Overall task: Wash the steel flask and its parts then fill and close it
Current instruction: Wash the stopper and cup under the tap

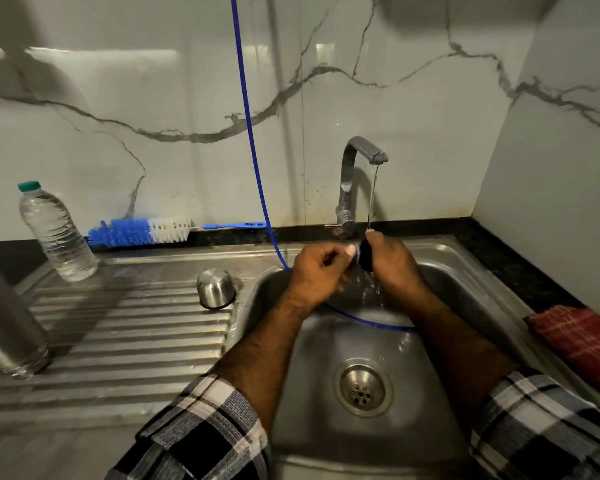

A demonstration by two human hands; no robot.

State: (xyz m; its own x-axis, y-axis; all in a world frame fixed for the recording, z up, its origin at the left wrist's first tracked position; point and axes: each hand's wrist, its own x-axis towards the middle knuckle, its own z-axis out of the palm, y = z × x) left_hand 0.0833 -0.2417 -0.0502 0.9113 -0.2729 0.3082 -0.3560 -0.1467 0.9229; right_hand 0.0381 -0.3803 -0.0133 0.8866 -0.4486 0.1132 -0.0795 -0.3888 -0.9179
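Note:
Both hands meet over the sink basin (440, 271) under the water running from the tap (352, 174). My right hand (394, 263) grips a small black flask stopper (365, 255) in the stream. My left hand (317, 271) has curled fingers and its thumb presses the stopper's side. The steel flask body (9, 317) stands upright at the far left of the draining board. The steel flask cup (216, 288) sits upside down on the board beside the basin.
A blue and white bottle brush (142, 231) lies along the back ledge. A clear plastic water bottle (54, 233) stands at the back left. A thin blue hose (253, 150) hangs down into the basin. A red checked cloth (582, 337) lies on the right counter.

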